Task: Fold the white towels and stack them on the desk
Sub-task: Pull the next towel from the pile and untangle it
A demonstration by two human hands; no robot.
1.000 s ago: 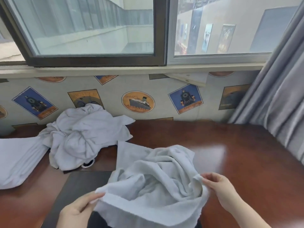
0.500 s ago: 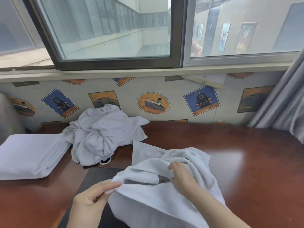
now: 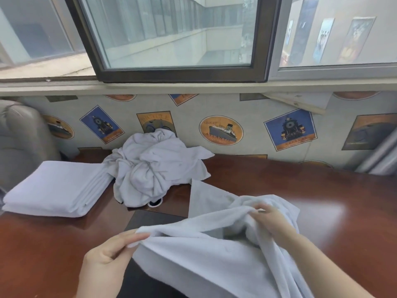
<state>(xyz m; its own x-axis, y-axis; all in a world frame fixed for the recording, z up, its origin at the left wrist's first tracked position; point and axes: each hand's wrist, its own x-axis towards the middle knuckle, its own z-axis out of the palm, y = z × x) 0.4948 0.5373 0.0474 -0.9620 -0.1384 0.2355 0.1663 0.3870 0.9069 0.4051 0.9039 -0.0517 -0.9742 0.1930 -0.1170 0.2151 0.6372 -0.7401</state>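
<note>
Your left hand [image 3: 107, 257] pinches the near-left corner of the towel [image 3: 214, 254], thumb and fingers closed on the edge. Your right hand [image 3: 270, 220] is sunk into the bunched cloth further back and to the right, fingers curled shut on a fold. The edge stretched between the two hands runs from near left up to far right, so that line is the towel's working axis; the rest of the cloth hangs off your right side and lies rumpled behind your right hand, one flat flap reaching toward the wall. To open it flat you will probably need to draw the hands apart along that line, and the right hand is the one nearer the tangle.

The towel lies on a glossy red-brown counter [image 3: 322, 211], over a dark mat [image 3: 150, 220]. Further back sits the crumpled pile [image 3: 154, 168] of towels not yet done. Left of it, touching its edge, rests the folded stack [image 3: 55, 190]. Beyond are patterned wallpaper [image 3: 221, 130] and a window [image 3: 176, 35].
</note>
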